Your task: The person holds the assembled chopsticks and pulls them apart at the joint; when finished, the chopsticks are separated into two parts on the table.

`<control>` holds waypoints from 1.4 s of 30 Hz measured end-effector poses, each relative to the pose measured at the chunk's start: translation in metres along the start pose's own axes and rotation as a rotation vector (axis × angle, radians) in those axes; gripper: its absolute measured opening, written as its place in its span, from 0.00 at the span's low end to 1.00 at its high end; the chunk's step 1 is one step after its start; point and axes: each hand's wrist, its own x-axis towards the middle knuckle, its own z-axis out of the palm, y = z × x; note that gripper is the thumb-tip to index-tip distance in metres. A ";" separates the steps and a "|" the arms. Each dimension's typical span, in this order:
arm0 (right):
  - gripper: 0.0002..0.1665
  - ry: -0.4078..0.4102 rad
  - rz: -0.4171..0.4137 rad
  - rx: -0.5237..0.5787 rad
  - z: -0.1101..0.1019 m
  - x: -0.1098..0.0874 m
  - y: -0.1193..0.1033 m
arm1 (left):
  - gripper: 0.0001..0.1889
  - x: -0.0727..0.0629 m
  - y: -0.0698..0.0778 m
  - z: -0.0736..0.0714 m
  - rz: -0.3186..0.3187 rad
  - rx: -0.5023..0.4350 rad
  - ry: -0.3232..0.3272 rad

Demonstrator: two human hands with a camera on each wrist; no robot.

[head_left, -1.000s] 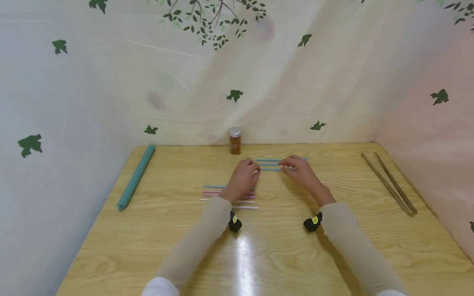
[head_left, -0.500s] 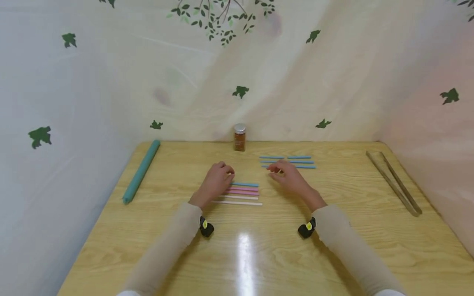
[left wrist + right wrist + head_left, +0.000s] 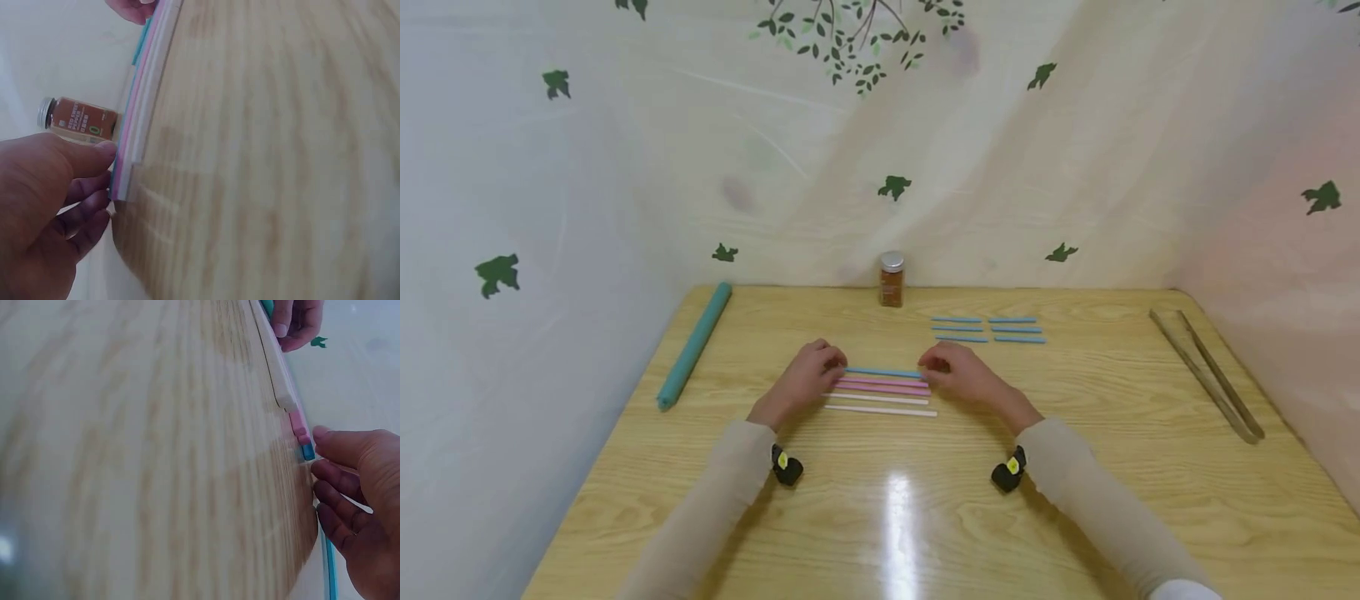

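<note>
A row of thin sticks lies on the table: a blue stick (image 3: 883, 372) farthest away, pink sticks (image 3: 883, 387), then white sticks (image 3: 880, 410) nearest. My left hand (image 3: 805, 375) is at the left end of the blue stick; in the left wrist view its thumb overlaps the row's edge, with a gap to the fingertips. At the opposite end, my right hand (image 3: 958, 377) has loosely bent fingers (image 3: 337, 478) right beside the blue tip, thumb and forefinger apart. Beyond it, several shorter blue sticks (image 3: 1018, 330) lie in two columns.
A spice jar (image 3: 892, 282) with a silver lid and a red sweet pepper label stands at the table's back edge. To the left lies a teal roll (image 3: 696, 346); to the right, a pair of tongs (image 3: 1210, 379). Printed fabric encloses the back and sides.
Both hands have come nearer me from the short blue sticks to the mixed row. The left hand has moved left to one end, the right hand to the other.
</note>
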 end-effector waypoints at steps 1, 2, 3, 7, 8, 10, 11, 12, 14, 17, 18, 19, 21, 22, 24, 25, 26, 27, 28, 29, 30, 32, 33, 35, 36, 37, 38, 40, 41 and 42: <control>0.09 -0.009 0.002 -0.011 0.001 0.000 -0.001 | 0.06 0.000 -0.001 0.000 -0.002 0.002 -0.010; 0.08 -0.015 0.003 -0.021 0.001 0.001 -0.001 | 0.06 0.000 -0.001 0.001 -0.003 0.003 -0.018; 0.07 -0.018 0.004 -0.030 0.002 0.001 -0.001 | 0.06 0.001 -0.002 0.002 0.000 0.005 -0.021; 0.05 -0.015 -0.014 -0.052 0.004 0.002 -0.002 | 0.04 0.003 -0.002 0.003 0.010 -0.006 -0.015; 0.04 -0.015 -0.016 -0.058 0.004 0.002 -0.002 | 0.04 0.004 -0.001 0.003 0.015 -0.008 -0.011; 0.03 -0.016 -0.021 -0.061 0.005 0.003 -0.003 | 0.03 0.005 -0.001 0.004 0.017 -0.008 -0.008; 0.03 -0.016 -0.019 -0.063 0.006 0.003 -0.003 | 0.02 0.005 -0.001 0.004 0.016 -0.008 -0.008; 0.03 -0.018 -0.018 -0.063 0.006 0.003 -0.004 | 0.02 0.006 -0.001 0.004 0.013 -0.004 -0.011; 0.03 -0.020 -0.006 -0.056 0.006 0.003 -0.005 | 0.02 0.006 -0.002 0.004 0.024 0.004 -0.012; 0.03 -0.017 0.027 -0.030 0.005 0.000 -0.007 | 0.03 0.007 -0.002 0.004 0.041 -0.006 -0.010; 0.04 -0.015 0.042 -0.019 0.004 -0.001 -0.007 | 0.03 0.008 -0.001 0.003 0.047 -0.014 -0.009; 0.04 -0.009 0.058 -0.011 0.003 -0.002 -0.007 | 0.03 0.008 -0.001 0.002 0.055 -0.021 -0.006; 0.05 0.008 0.073 -0.004 0.000 -0.003 -0.009 | 0.03 0.010 0.003 -0.001 0.060 -0.026 -0.007; 0.05 0.015 0.077 -0.009 -0.002 -0.003 -0.010 | 0.03 0.012 0.006 -0.002 0.059 -0.022 -0.013; 0.06 0.035 0.072 -0.027 -0.006 -0.003 -0.012 | 0.02 0.014 0.013 -0.006 0.066 -0.013 -0.036; 0.06 0.045 0.066 -0.038 -0.008 -0.003 -0.013 | 0.03 0.016 0.017 -0.007 0.081 -0.004 -0.050; 0.07 0.052 0.058 -0.045 -0.009 -0.003 -0.013 | 0.04 0.018 0.020 -0.009 0.100 0.005 -0.069; 0.07 0.057 0.053 -0.052 -0.010 -0.003 -0.014 | 0.06 0.019 0.024 -0.010 0.119 0.006 -0.091; 0.07 0.062 0.048 -0.056 -0.011 -0.002 -0.014 | 0.08 0.021 0.027 -0.010 0.135 0.005 -0.112; 0.08 0.068 0.041 -0.056 -0.011 -0.002 -0.014 | 0.10 0.022 0.030 -0.011 0.155 0.007 -0.128; 0.07 0.073 0.030 -0.057 -0.012 -0.002 -0.015 | 0.10 0.024 0.032 -0.011 0.169 0.007 -0.142; 0.07 0.086 0.007 -0.061 -0.012 -0.001 -0.015 | 0.10 0.026 0.035 -0.010 0.184 0.007 -0.160; 0.06 0.092 -0.006 -0.063 -0.012 0.000 -0.015 | 0.09 0.027 0.035 -0.009 0.183 0.002 -0.163; 0.06 0.106 -0.039 -0.067 -0.012 0.001 -0.016 | 0.08 0.029 0.037 -0.008 0.185 -0.001 -0.157; 0.07 0.112 -0.057 -0.070 -0.012 0.001 -0.016 | 0.07 0.030 0.037 -0.007 0.186 -0.009 -0.154; 0.07 0.117 -0.071 -0.069 -0.012 0.002 -0.017 | 0.06 0.031 0.038 -0.006 0.188 -0.017 -0.151; 0.09 0.120 -0.088 -0.068 -0.011 0.003 -0.018 | 0.06 0.033 0.039 -0.005 0.194 -0.020 -0.147; 0.11 0.123 -0.117 -0.066 -0.010 0.005 -0.020 | 0.05 0.035 0.042 -0.004 0.207 -0.018 -0.143; 0.13 0.122 -0.126 -0.067 -0.009 0.007 -0.021 | 0.05 0.037 0.044 -0.003 0.215 -0.019 -0.144; 0.14 0.119 -0.132 -0.065 -0.007 0.008 -0.022 | 0.05 0.038 0.046 -0.002 0.223 -0.019 -0.146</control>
